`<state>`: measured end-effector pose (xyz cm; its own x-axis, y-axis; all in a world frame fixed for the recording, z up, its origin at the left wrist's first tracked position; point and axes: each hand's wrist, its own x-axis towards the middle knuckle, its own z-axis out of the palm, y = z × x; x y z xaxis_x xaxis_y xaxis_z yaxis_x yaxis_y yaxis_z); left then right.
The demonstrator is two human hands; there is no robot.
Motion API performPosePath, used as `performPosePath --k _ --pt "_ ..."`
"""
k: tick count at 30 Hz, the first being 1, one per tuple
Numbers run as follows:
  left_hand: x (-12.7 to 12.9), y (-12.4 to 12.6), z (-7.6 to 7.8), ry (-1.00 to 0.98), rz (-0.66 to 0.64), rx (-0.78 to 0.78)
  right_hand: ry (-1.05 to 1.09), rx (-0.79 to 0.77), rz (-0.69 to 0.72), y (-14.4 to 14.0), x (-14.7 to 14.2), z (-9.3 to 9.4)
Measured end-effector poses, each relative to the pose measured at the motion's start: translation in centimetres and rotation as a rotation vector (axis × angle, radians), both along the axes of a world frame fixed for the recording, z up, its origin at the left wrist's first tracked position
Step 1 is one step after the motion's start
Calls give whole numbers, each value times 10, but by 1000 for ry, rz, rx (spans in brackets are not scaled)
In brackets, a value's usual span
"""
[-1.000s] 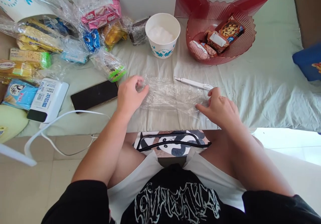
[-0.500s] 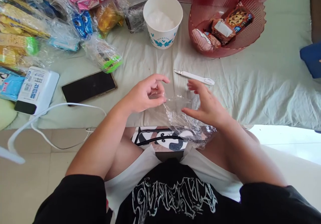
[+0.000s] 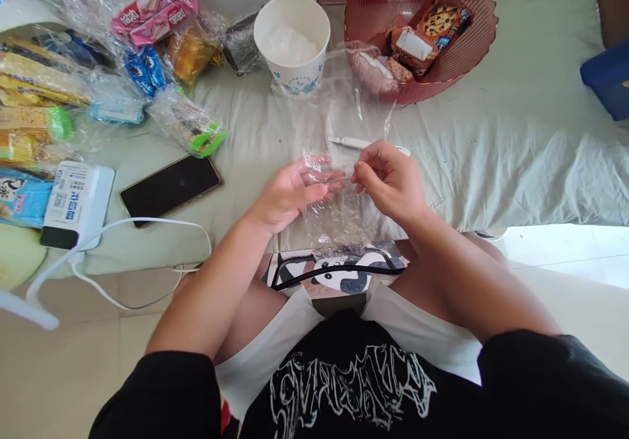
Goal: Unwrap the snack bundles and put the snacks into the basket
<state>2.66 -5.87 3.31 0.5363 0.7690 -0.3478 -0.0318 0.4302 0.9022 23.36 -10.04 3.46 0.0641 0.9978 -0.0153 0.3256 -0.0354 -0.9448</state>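
A thin sheet of clear plastic film point(image 3: 339, 219) spreads between my hands, reaching from the panda-print box on my lap up across the cloth toward the white cup. My left hand point(image 3: 289, 193) has its fingers stretched out, with the film lying over them. On the other side, my right hand point(image 3: 393, 180) pinches the film between thumb and fingers. A white craft knife point(image 3: 351, 143) lies just beyond, its handle partly covered by my right hand.
A white paper cup point(image 3: 299, 65) and a red ribbed bowl point(image 3: 455, 62) with wrapped cookies stand at the back. Left are packaged snacks point(image 3: 152, 23), a black phone point(image 3: 170, 187) and a white device with a cable point(image 3: 81, 196). The panda-print box point(image 3: 339, 278) rests on my lap.
The film has been spread upward toward the cup and bowl. My right hand has gone from open to pinching it. My left fingers have straightened under the film.
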Motion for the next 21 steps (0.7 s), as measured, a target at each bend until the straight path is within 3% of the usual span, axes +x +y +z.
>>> performPosePath --k 6,13,21 --pt "-2 5 0 241 21 53 -122 -50 4 -2 6 2" --pt "-12 7 6 226 71 54 166 106 198 1 10 -8" --pt "-21 11 1 171 51 30 36 249 240 3 20 1"
